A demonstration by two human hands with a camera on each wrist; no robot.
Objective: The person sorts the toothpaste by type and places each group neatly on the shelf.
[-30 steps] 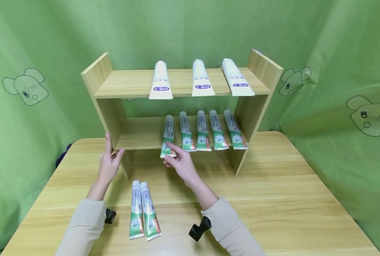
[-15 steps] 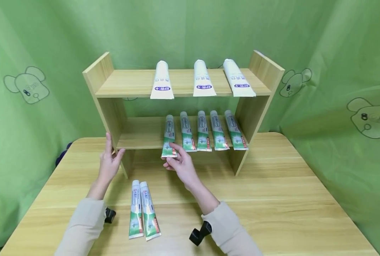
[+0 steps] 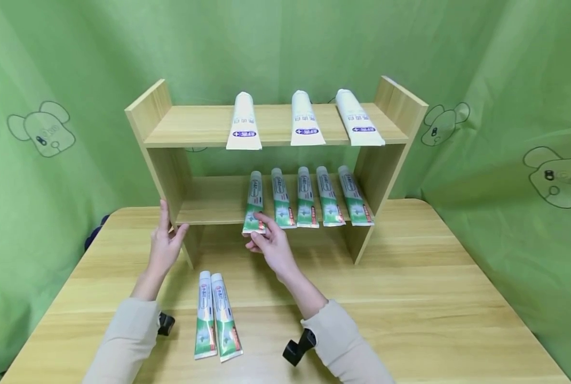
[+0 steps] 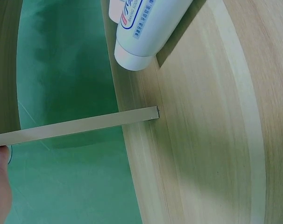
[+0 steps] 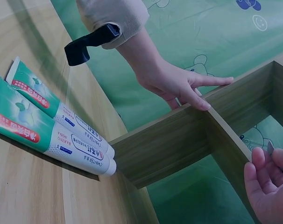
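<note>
My right hand (image 3: 275, 250) pinches the flat end of a green-and-white toothpaste tube (image 3: 255, 194) at the front edge of the middle shelf. The tube's cap end points back; its flat end overhangs the edge. Beside it on the right lie several matching toothpaste tubes (image 3: 306, 200). My left hand (image 3: 164, 248) rests against the left side of the wooden rack (image 3: 158, 176), index finger straight and thumb at the shelf's front edge. Two more green-and-white tubes (image 5: 38, 126) lie on the table near the left forearm. In the right wrist view, the pinched tube is mostly hidden by the fingers.
Three white toothpaste tubes (image 3: 306, 120) lie on the top shelf, their flat ends over the front edge. The rack stands on a wooden table (image 3: 410, 298). Green cloth (image 3: 276, 48) with mouse drawings hangs behind and at both sides.
The pinched tube has shifted very slightly back and to the right on the middle shelf, with my right thumb and fingers adjusting on its end. My left hand has stayed at the rack's side.
</note>
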